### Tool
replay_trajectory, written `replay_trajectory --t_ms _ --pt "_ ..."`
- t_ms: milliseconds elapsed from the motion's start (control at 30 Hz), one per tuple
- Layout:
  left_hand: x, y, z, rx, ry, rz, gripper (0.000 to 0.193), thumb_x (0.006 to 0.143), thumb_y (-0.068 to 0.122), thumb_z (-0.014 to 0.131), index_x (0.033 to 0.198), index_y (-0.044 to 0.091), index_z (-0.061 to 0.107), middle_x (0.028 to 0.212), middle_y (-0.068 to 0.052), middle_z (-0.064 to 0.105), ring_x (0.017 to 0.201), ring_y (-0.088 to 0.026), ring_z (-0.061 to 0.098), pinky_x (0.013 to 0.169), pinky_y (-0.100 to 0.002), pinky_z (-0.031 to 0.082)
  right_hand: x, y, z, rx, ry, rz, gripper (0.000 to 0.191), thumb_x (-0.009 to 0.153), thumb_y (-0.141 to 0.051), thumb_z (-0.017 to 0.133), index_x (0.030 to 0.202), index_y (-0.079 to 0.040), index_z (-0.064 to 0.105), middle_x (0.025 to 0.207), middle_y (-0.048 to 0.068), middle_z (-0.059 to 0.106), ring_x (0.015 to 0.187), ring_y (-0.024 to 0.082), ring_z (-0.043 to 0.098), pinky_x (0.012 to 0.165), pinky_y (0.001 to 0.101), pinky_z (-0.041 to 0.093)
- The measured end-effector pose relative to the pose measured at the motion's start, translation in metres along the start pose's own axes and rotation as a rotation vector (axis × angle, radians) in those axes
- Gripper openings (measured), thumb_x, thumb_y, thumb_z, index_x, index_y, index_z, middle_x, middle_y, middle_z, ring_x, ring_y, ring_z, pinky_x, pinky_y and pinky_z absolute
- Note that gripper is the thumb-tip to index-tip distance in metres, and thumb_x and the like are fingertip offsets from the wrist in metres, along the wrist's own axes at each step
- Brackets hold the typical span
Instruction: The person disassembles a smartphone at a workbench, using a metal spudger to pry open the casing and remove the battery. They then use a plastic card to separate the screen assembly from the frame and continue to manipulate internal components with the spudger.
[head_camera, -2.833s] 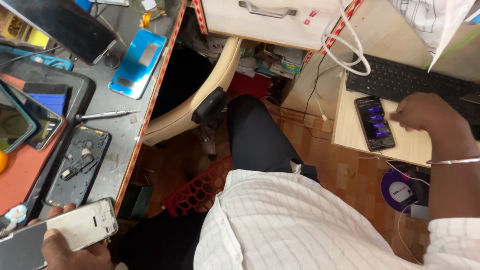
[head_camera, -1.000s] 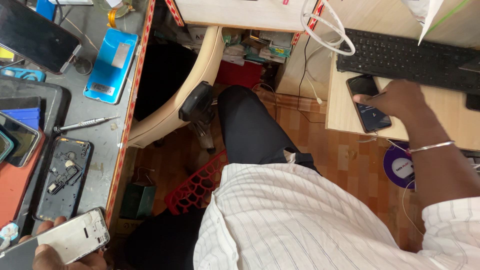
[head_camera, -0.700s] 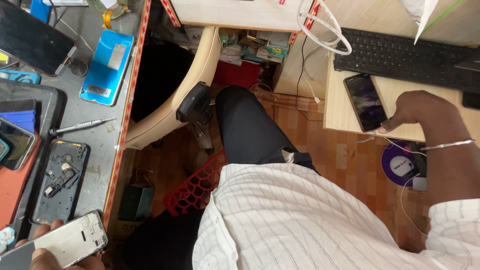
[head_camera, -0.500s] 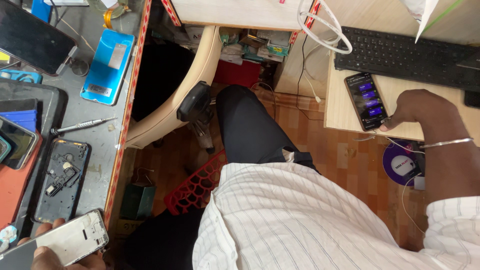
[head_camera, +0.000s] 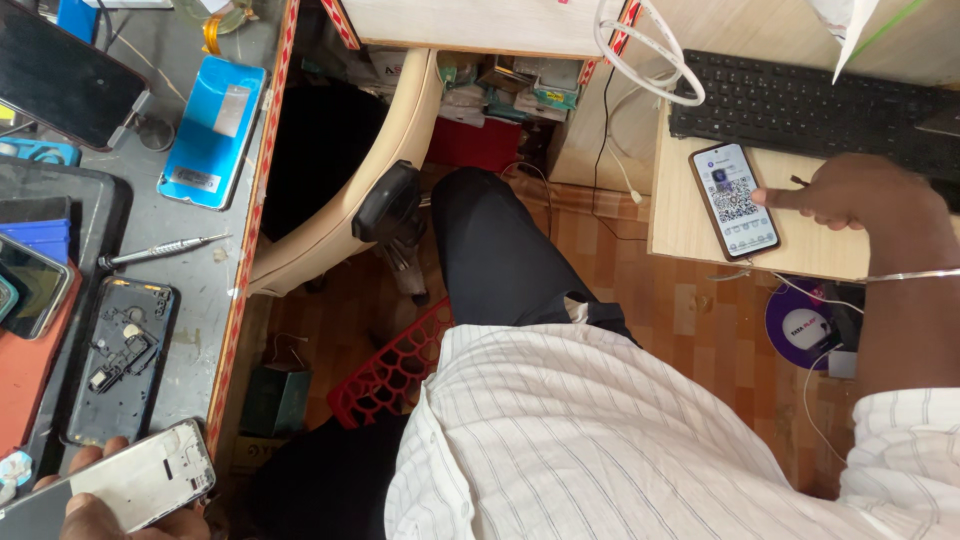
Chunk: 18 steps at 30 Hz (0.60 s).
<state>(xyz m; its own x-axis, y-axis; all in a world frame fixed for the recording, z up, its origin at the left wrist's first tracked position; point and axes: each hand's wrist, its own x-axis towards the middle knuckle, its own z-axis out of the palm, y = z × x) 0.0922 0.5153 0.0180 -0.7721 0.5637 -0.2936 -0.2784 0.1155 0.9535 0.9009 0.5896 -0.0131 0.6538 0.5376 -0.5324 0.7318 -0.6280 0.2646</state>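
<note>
My left hand grips a silver phone frame at the bottom left, over the edge of the grey workbench. My right hand rests on the wooden shelf at the right, its forefinger touching the lit screen of a smartphone that lies flat there. A metal bangle circles that wrist. Just above the left hand an opened black phone body lies on the bench with its insides showing.
On the bench lie a screwdriver, a blue phone panel and a dark tablet. A black keyboard sits behind the smartphone. Below are a beige chair, a red basket and a purple disc.
My right hand let go of the smartphone and now points a finger at its screen, which has changed to a white page. My left hand still holds the phone frame.
</note>
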Motion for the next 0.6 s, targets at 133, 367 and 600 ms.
replay_trajectory --t_ms 133,367,600 --pt "0.009 -0.004 -0.002 0.0 0.033 -0.036 0.035 0.106 0.025 0.036 0.141 0.022 0.04 0.129 0.001 0.067 0.124 -0.015 0.066 0.094 -0.039 0.063 -0.003 -0.001 -0.003 -0.096 -0.033 -0.033 0.087 0.065 -0.083 0.079 0.073 0.004 0.077 0.075 0.02 0.072 0.073 0.035 0.072 0.065 0.0482 0.058" --pt "0.023 -0.01 -0.013 -0.019 0.004 -0.061 0.037 0.104 0.026 0.038 0.138 0.013 0.044 0.127 0.001 0.067 0.122 -0.014 0.067 0.09 -0.039 0.063 -0.011 -0.008 0.006 -0.151 -0.067 -0.068 0.077 0.055 -0.063 0.097 0.089 0.002 0.078 0.086 0.02 0.077 0.085 0.035 0.075 0.074 0.0462 0.061" --pt "0.017 -0.015 -0.029 0.02 -0.335 0.142 0.042 0.111 0.015 0.038 0.151 0.014 0.024 0.15 -0.006 0.051 0.147 -0.02 0.059 0.109 -0.045 0.053 -0.014 -0.016 0.011 -0.092 -0.059 -0.046 0.069 0.056 -0.053 0.099 0.094 0.001 0.078 0.09 0.02 0.075 0.085 0.034 0.077 0.074 0.0456 0.059"
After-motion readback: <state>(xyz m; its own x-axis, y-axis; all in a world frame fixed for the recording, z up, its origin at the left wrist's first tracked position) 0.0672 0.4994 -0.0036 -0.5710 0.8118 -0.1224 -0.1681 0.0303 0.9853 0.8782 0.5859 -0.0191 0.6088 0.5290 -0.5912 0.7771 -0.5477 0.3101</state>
